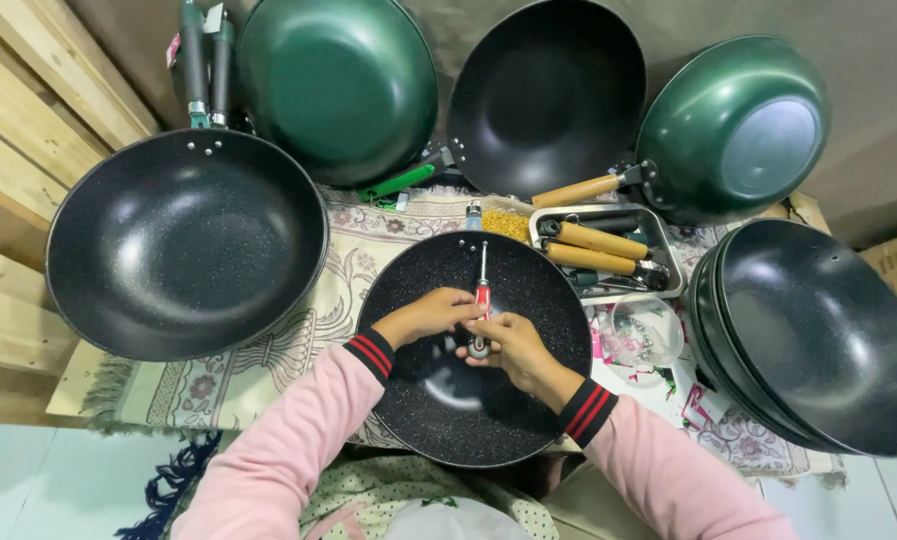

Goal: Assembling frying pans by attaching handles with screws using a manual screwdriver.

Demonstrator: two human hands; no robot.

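Both hands worked over the black speckled pan in the person's lap: the left hand and right hand were closed around a red-handled screwdriver aimed at the pan's far rim. The step looked like driving a handle screw; next it called for steady downward pressure while turning, judging by the wooden handles in the nearby tray.

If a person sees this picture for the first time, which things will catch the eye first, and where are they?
At the centre, the left hand and right hand hold a screwdriver over a black speckled pan. A larger black pan lies to the left, and a stack of black pans stands at the right. Behind, two green pans lean up, and a metal tray holds wooden handles.
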